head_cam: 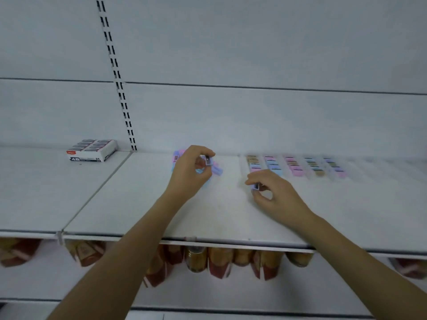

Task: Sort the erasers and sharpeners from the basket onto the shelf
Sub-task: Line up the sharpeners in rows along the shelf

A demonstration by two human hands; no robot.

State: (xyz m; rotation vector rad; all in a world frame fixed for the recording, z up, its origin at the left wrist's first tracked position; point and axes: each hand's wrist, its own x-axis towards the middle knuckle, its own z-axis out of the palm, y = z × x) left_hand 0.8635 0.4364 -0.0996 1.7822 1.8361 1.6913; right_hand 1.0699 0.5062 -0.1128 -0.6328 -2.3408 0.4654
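A: Far left, box (pixel 92 150) of erasers at the back of the shelf (pixel 138 204). Left hand (pixel 191 168)?
B: Curled, pinching a sharpener (pixel 208 160) over the pastel pile (pixel 217 170), mid-shelf.
A: Right hand (pixel 275 192)?
B: Pinching a second sharpener (pixel 256 186), just near of the rows (pixel 295 167) at far right.
A: Handling?
B: Likely light, stiff, slick plastic. Pinch the flat sides, not the blade.

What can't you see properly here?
Head view:
- The basket: outside the frame.
- The pastel pile: mostly behind the left hand, which pinches a sharpener.
- The small piece pinched by the right hand: too small to name.
- The rows at the right: blurred.
- The packets below: tops cut off by the shelf edge.
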